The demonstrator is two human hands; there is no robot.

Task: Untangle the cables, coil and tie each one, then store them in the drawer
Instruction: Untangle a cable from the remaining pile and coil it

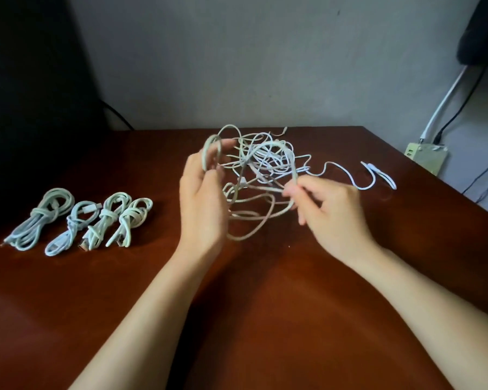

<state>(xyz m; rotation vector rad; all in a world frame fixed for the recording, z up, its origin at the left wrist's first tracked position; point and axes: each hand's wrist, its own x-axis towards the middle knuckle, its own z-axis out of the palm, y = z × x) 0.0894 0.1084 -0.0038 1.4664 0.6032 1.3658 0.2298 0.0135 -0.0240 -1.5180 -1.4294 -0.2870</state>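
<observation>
A tangle of white cables [261,161] is lifted above the middle of the brown table [265,291]. My left hand [202,201] grips a small coil of cable loops [211,153] at the tangle's left side. My right hand [328,208] pinches a strand of the tangle at its right side. A loose white cable end [378,173] trails to the right across the table. Several coiled and knotted white cables [79,220] lie in a row at the table's left.
A grey wall stands behind the table. A power strip [427,156] with plugged cords sits off the table's far right corner. A dark object fills the far left.
</observation>
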